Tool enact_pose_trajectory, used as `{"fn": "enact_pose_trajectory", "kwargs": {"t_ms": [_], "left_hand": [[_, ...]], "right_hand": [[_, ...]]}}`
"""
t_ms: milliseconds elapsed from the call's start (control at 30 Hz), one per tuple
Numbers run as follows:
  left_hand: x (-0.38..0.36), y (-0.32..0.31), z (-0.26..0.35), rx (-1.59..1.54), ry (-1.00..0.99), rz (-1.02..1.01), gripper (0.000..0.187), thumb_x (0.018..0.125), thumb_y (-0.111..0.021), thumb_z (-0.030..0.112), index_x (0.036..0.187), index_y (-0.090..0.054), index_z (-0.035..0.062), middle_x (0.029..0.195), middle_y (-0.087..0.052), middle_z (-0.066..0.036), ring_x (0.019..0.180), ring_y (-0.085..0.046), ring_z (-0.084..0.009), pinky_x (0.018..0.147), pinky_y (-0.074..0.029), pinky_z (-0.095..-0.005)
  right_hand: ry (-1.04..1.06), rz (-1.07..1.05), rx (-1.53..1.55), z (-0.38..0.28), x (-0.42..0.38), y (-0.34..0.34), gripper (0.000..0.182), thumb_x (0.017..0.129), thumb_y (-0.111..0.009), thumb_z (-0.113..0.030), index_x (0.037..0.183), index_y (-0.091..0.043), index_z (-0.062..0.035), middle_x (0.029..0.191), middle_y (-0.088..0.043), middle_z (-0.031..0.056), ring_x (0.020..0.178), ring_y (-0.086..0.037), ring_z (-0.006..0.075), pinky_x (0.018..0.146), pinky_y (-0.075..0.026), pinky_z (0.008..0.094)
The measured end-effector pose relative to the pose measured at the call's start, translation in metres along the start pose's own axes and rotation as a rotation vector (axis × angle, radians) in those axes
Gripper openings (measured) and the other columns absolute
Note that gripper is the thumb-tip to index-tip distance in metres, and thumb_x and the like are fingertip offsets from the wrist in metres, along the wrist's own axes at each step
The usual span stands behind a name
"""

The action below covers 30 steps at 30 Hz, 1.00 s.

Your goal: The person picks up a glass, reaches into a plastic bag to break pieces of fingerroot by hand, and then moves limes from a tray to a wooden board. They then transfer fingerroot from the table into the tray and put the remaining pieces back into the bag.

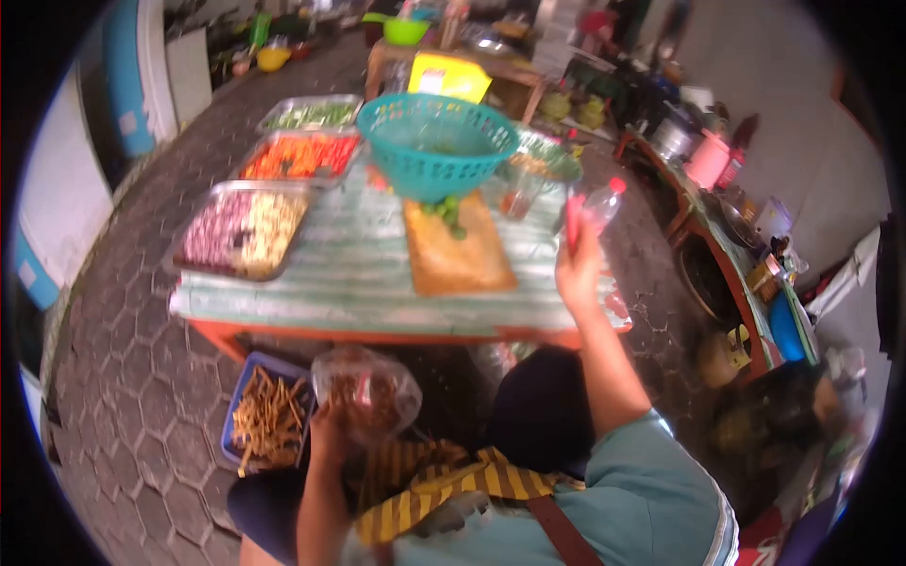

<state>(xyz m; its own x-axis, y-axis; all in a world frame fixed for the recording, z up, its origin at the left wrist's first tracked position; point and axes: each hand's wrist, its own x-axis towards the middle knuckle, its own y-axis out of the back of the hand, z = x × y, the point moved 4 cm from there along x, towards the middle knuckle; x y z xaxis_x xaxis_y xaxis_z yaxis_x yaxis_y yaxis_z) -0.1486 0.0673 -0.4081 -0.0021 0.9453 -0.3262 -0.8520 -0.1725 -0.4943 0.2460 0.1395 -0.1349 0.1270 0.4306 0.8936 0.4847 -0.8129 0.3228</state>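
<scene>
My left hand (330, 426) is low beside my lap, its fingers closed on the rim of a clear plastic bag (396, 385) with brownish contents I cannot make out. To its left, a blue-purple basket (230, 426) holds brown, root-like sticks (266, 415). At the table's right side, my right hand (578, 264) is closed around a slim pink-red thing (573, 222), blurred, perhaps a handle. Just beyond it is a clear plastic bottle (604, 203) with a red cap. A wooden cutting board (458, 255) lies left of that hand, with small green fruits (447, 211) at its far end.
A teal colander (434, 170) stands behind the board. Metal trays hold chopped purple and pale pieces (241, 231), red and orange pieces (300, 156) and green pieces (311, 115). A glass (519, 196) stands right of the colander. Along the right wall runs a bench with pots (672, 140).
</scene>
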Motion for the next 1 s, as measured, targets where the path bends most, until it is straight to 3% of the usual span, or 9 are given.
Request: {"fn": "enact_pose_trajectory", "kwargs": {"t_ms": [33, 67, 100, 233, 633, 767, 833, 867, 1000], "left_hand": [[0.008, 0.010, -0.008, 0.112, 0.020, -0.031, 0.027, 0.091, -0.052, 0.015, 0.109, -0.060, -0.0030, 0.095, -0.063, -0.006, 0.080, -0.060, -0.0139, 0.071, -0.048, -0.0255], [0.008, 0.000, -0.009, 0.019, 0.027, 0.041, 0.024, 0.090, -0.055, 0.016, 0.103, -0.062, -0.0026, 0.089, -0.064, -0.006, 0.075, -0.060, -0.0122, 0.068, -0.047, -0.0239], [0.012, 0.002, -0.013, 0.118, 0.003, 0.059, 0.020, 0.089, -0.057, 0.017, 0.096, -0.064, -0.0008, 0.084, -0.064, -0.005, 0.072, -0.059, -0.0111, 0.064, -0.046, -0.0237], [0.032, 0.022, -0.041, 0.202, 0.173, 0.033, 0.020, 0.090, -0.048, 0.009, 0.103, -0.058, -0.0021, 0.085, -0.062, -0.007, 0.076, -0.061, -0.0158, 0.065, -0.048, -0.0270], [0.024, 0.008, -0.029, 0.112, 0.209, 0.079, 0.026, 0.089, -0.055, 0.008, 0.111, -0.056, -0.0052, 0.092, -0.063, -0.008, 0.079, -0.061, -0.0167, 0.071, -0.049, -0.0287], [0.020, -0.001, -0.024, 0.150, 0.148, 0.048, 0.026, 0.086, -0.058, 0.007, 0.110, -0.057, -0.0042, 0.091, -0.063, -0.007, 0.077, -0.060, -0.0144, 0.071, -0.048, -0.0275], [0.019, 0.000, -0.025, 0.195, 0.151, 0.052, 0.027, 0.086, -0.059, 0.007, 0.110, -0.057, -0.0041, 0.091, -0.064, -0.007, 0.076, -0.060, -0.0137, 0.071, -0.048, -0.0272], [0.019, 0.000, -0.024, 0.269, 0.159, 0.063, 0.026, 0.085, -0.060, 0.007, 0.108, -0.058, -0.0041, 0.090, -0.064, -0.007, 0.076, -0.060, -0.0135, 0.071, -0.048, -0.0274], [0.012, -0.006, -0.018, 0.547, 0.067, 0.131, 0.026, 0.084, -0.062, 0.010, 0.106, -0.057, -0.0036, 0.088, -0.066, -0.007, 0.077, -0.061, -0.0127, 0.070, -0.048, -0.0294]], "right_hand": [[-0.114, -0.038, 0.050, -0.010, 0.008, -0.010, 0.028, 0.083, -0.051, 0.001, 0.111, -0.048, 0.0006, 0.085, -0.052, 0.0150, 0.073, -0.055, 0.0270, 0.068, -0.043, 0.0361], [-0.660, -0.220, 0.402, -0.032, 0.014, -0.021, 0.031, 0.087, -0.051, -0.003, 0.117, -0.045, -0.0017, 0.079, -0.052, 0.0080, 0.059, -0.051, 0.0156, 0.056, -0.043, 0.0288], [-0.661, -0.250, 0.678, -0.049, 0.012, -0.036, 0.034, 0.088, -0.049, -0.003, 0.122, -0.042, -0.0035, 0.074, -0.051, 0.0037, 0.052, -0.047, 0.0094, 0.048, -0.040, 0.0244], [-0.868, -0.424, 1.334, -0.122, -0.031, -0.085, 0.030, 0.091, -0.048, -0.009, 0.120, -0.044, -0.0035, 0.071, -0.052, 0.0066, 0.050, -0.050, 0.0143, 0.048, -0.044, 0.0285], [-1.153, -1.219, 0.970, -0.133, -0.191, -0.146, 0.023, 0.091, -0.052, -0.016, 0.110, -0.051, -0.0034, 0.064, -0.054, 0.0047, 0.045, -0.051, 0.0112, 0.040, -0.043, 0.0259], [-0.787, -1.236, 0.594, -0.122, -0.219, -0.159, 0.024, 0.091, -0.050, -0.022, 0.106, -0.053, -0.0036, 0.062, -0.056, 0.0099, 0.054, -0.059, 0.0198, 0.049, -0.045, 0.0356], [-0.210, -1.134, 0.337, -0.133, -0.220, -0.161, 0.025, 0.090, -0.051, -0.021, 0.108, -0.053, -0.0041, 0.071, -0.061, 0.0168, 0.066, -0.063, 0.0313, 0.057, -0.046, 0.0434], [-0.169, -1.267, 0.256, -0.141, -0.217, -0.159, 0.026, 0.088, -0.050, -0.015, 0.111, -0.052, -0.0044, 0.084, -0.064, 0.0187, 0.075, -0.063, 0.0371, 0.062, -0.048, 0.0466], [0.112, -1.279, 0.109, -0.152, -0.237, -0.161, 0.040, 0.084, -0.049, -0.008, 0.124, -0.047, -0.0057, 0.097, -0.062, 0.0171, 0.081, -0.063, 0.0346, 0.068, -0.053, 0.0430]]}}
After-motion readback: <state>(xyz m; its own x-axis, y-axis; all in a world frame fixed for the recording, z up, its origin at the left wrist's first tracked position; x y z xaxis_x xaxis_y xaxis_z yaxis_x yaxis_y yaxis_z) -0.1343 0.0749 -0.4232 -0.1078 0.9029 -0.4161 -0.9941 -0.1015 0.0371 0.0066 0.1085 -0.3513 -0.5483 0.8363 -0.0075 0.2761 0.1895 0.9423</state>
